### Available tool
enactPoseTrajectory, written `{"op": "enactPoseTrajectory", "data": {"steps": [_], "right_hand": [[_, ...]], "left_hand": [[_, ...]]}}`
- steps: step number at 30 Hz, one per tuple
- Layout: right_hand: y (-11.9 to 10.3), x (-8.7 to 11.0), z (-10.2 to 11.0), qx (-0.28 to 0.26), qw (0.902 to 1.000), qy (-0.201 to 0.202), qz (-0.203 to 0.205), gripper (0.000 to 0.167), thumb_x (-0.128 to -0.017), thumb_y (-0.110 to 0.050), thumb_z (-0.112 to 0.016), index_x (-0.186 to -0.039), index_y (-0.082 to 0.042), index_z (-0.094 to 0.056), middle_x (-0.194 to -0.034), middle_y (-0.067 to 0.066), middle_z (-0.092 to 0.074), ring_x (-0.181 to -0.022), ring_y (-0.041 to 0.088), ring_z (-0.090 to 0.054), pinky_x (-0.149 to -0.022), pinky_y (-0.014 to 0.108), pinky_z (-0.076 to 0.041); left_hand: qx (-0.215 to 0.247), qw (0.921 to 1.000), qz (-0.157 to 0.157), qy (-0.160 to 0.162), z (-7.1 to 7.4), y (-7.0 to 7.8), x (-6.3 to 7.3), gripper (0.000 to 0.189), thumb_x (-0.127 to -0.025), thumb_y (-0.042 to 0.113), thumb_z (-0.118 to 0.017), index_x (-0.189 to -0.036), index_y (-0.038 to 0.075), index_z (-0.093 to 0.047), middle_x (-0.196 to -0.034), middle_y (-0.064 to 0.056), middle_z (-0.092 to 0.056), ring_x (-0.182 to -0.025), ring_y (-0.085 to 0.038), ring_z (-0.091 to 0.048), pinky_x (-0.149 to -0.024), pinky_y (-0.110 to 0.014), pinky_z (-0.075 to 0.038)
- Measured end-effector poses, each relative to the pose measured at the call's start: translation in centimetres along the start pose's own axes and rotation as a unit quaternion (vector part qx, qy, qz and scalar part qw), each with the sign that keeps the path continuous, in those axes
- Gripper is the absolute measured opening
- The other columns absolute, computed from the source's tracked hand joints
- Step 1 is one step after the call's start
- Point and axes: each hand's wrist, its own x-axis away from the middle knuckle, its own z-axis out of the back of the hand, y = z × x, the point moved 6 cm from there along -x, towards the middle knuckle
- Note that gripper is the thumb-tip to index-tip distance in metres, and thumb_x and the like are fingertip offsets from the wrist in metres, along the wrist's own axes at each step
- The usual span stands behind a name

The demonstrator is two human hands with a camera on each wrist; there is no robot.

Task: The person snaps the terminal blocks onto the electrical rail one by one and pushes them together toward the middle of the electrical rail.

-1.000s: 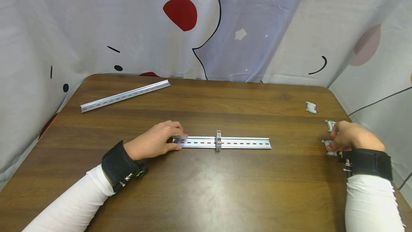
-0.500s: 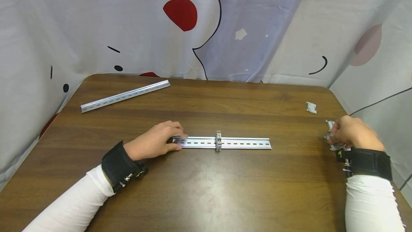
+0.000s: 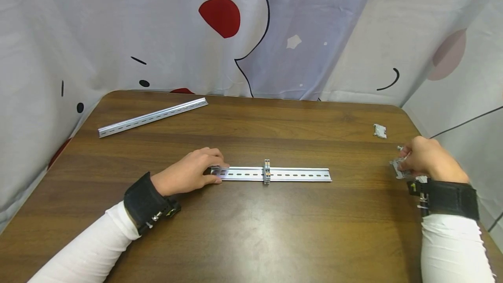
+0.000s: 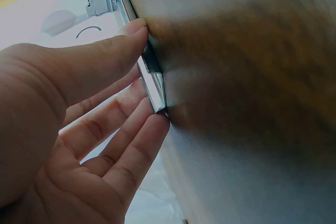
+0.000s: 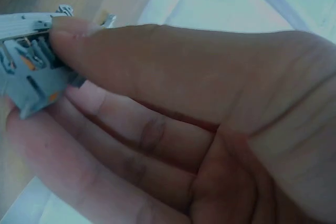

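Observation:
My left hand [image 3: 192,169] pinches the left end of a slotted metal DIN rail [image 3: 300,179], thumb on the near edge and fingers on the far side. Near the rail's middle a narrow grey terminal block [image 3: 267,172] stands across it. At the table's right side, my right hand [image 3: 436,160] holds a grey terminal block [image 3: 398,170] between thumb and fingers. Up close in the right wrist view, this terminal block [image 5: 32,80] shows orange spots. A pale piece [image 3: 422,179] shows below the hand, and another peeks out at its far side, mostly covered.
One more grey terminal block [image 3: 380,131] lies flat at the back right. A second DIN rail [image 3: 153,117] lies slanted at the back left. Behind the wooden table [image 3: 251,230] hangs a printed cloth [image 3: 314,34], which also covers the right side.
My right hand has taken up a terminal block from the right side and shifted slightly away from me, the block now turned and sticking out left of the fingers. The left hand stays put.

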Motion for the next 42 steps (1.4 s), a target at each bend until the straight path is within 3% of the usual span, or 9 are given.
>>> {"op": "enactPoseTrajectory", "data": {"steps": [6, 14, 22, 33, 42], "right_hand": [[-1.5, 0.3, 0.4, -0.003, 0.9999, 0.011, 0.006, 0.02, -0.075, -0.013, -0.078, -0.085, -0.002, -0.065, -0.067, 0.002, -0.065, -0.057, 0.018, -0.065, -0.055, 0.035, -0.046], [-4.2, 0.6, 1.2, 0.04, 0.9975, 0.045, 0.038, 0.028, -0.075, -0.025, -0.082, -0.086, -0.003, -0.069, -0.063, -0.004, -0.065, -0.063, 0.016, -0.06, -0.062, 0.038, -0.046], [-7.4, 1.0, 0.3, -0.008, 0.9963, 0.03, 0.081, 0.024, -0.077, -0.015, -0.08, -0.089, 0.001, -0.066, -0.068, -0.003, -0.068, -0.055, 0.015, -0.068, -0.062, 0.033, -0.053], [-10.2, 2.0, -0.3, -0.017, 0.9952, 0.024, 0.093, 0.023, -0.079, -0.009, -0.078, -0.091, 0.004, -0.064, -0.068, -0.002, -0.068, -0.055, 0.014, -0.066, -0.054, 0.028, -0.053], [-12.1, 2.4, -1.0, -0.013, 0.994, 0.019, 0.107, 0.028, -0.077, -0.009, -0.079, -0.094, 0.006, -0.062, -0.069, 0.0, -0.067, -0.054, 0.012, -0.065, -0.055, 0.029, -0.053]], "left_hand": [[0.002, 1.0, 0.001, -0.001, 0.0, 0.0, 0.1, 0.035, -0.083, 0.019, -0.079, -0.115, 0.01, -0.071, -0.104, 0.0, -0.06, -0.095, -0.017, -0.056, -0.08, -0.036, -0.047], [0.002, 1.0, 0.001, -0.001, 0.0, -0.1, 0.1, 0.034, -0.083, 0.019, -0.079, -0.115, 0.01, -0.071, -0.105, 0.001, -0.06, -0.095, -0.017, -0.056, -0.081, -0.036, -0.048], [0.003, 1.0, -0.001, -0.001, 0.0, 0.0, 0.1, 0.033, -0.083, 0.019, -0.079, -0.114, 0.011, -0.072, -0.104, 0.001, -0.06, -0.094, -0.017, -0.056, -0.081, -0.036, -0.047], [-0.003, 1.0, -0.007, 0.002, 0.1, 0.0, 0.0, 0.033, -0.083, 0.019, -0.079, -0.114, 0.01, -0.072, -0.102, 0.001, -0.06, -0.096, -0.018, -0.056, -0.082, -0.037, -0.048], [-0.002, 1.0, -0.002, -0.001, 0.0, 0.1, 0.1, 0.034, -0.083, 0.019, -0.079, -0.115, 0.01, -0.071, -0.102, 0.002, -0.059, -0.095, -0.017, -0.055, -0.082, -0.037, -0.047]]}}
